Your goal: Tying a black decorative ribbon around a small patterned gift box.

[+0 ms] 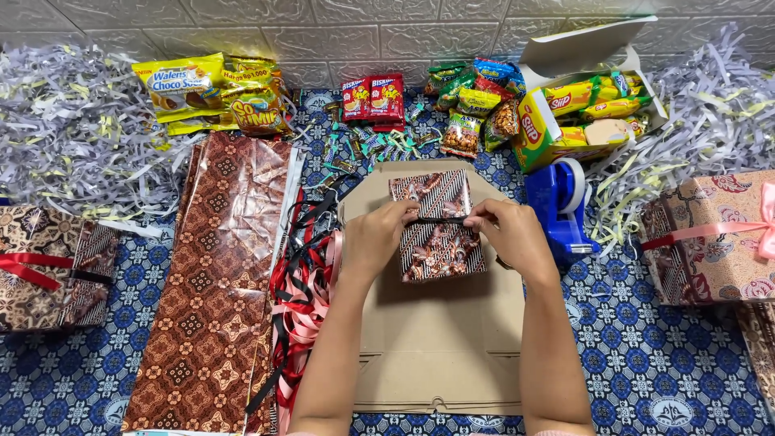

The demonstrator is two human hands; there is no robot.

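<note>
A small box wrapped in brown patterned paper (440, 242) lies on a flat piece of cardboard (440, 347) in the middle. A thin black ribbon (442, 220) runs across its top. My left hand (378, 236) pinches the ribbon at the box's left side. My right hand (507, 230) pinches it at the right side. Both hands rest against the box.
Sheets of brown patterned wrapping paper (214, 282) and a heap of red, pink and black ribbons (303, 282) lie to the left. A blue tape dispenser (561, 202) stands to the right. Snack packets (476, 101), an open snack carton (565, 113), wrapped gifts (710, 238) and shredded paper surround them.
</note>
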